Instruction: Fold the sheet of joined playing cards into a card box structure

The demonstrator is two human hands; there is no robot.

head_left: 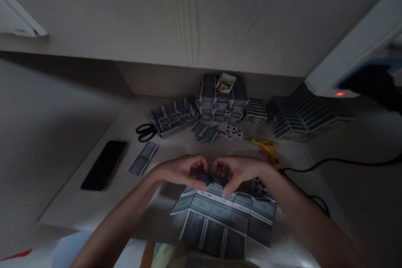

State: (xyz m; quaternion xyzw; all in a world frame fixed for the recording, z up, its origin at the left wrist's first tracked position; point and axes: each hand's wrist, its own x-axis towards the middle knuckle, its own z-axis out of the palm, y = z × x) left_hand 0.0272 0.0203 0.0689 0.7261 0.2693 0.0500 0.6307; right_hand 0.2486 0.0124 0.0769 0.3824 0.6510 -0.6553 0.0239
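Observation:
A sheet of joined playing cards (216,213), grey-blue backs up, lies at the table's near edge. Along its far edge, my left hand (185,171) is curled with the thumb on the cards and the fingers behind them. My right hand (237,171) mirrors it a short way to the right, its thumb pressed on the same edge. Between the hands, part of that edge stands raised. The fingertips behind the cards are partly hidden. A spotted card face (260,186) shows beside my right wrist.
A yellow glue gun (266,148) with a black cord lies right. Behind are loose cards (205,130), a card tray (174,115), a card-covered box (222,96) and stacked card boxes (289,117). Scissors (146,132), a card pair (143,159) and a phone (104,165) lie left. A shelf (188,16) overhangs.

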